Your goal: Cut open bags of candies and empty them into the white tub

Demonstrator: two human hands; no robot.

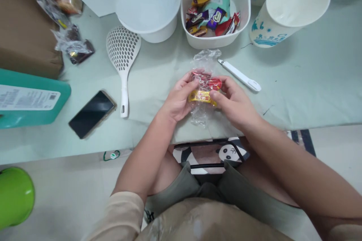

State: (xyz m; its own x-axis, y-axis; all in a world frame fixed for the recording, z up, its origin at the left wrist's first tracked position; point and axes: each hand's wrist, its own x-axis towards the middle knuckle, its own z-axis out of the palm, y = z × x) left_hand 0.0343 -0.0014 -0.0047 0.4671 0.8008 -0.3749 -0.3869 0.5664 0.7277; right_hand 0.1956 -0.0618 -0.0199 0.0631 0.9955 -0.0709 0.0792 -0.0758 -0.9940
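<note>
Between my two hands is a clear plastic bag (201, 116) with red and yellow wrapped candies (202, 96) inside, just above the table's front edge. My left hand (181, 96) is closed on the bag's left side, its thumb over the top. On the other side my right hand (233, 99) grips it, thumb pressing by the yellow wrapper and fingers behind the red one. Crumpled film of the bag sticks out above and below the hands. A white-handled peeler-like tool (240, 75) lies just beyond my right hand.
Behind the hands stand a white tub of wrapped candies (188, 40), a round white bowl (161, 35) and paper buckets (271, 34). Leftward lie a white skimmer (123, 60), a phone (92, 114), a teal box (60, 96) and wrapped snacks (79, 51). A green bin (17, 197) is on the floor.
</note>
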